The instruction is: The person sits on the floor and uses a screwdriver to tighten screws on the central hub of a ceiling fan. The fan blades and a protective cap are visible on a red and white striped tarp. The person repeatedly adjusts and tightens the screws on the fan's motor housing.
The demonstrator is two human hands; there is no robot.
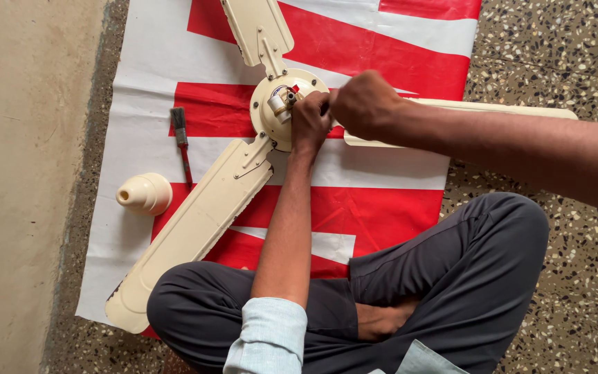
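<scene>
Crossed legs in dark grey trousers [451, 277] fill the lower centre of frame; person seated on speckled floor [576, 277]. Pale blue rolled sleeve [270, 336] at bottom centre. Left hand [311, 123] reaches up to frame centre-top, fingers curled shut against the right edge of the fan motor hub [278, 104]; what it grips is hidden. Right hand [365, 104] comes in from right of frame, closed in a fist just beside the left hand, touching it; contents can't be made out. Cream ceiling fan lies flat on a red & white plastic sheet [382, 201], hub in upper centre. One blade [188, 235] runs to lower left, one blade [254, 28] to top edge, third blade [493, 111] to the right, partly behind the forearm. Small brush [182, 142], red handle, lies left of hub on the sheet, apart from it. Cream canopy cup [145, 193] on its side, left of frame, near lower-left blade. Bare concrete strip [22, 187] at far left.
</scene>
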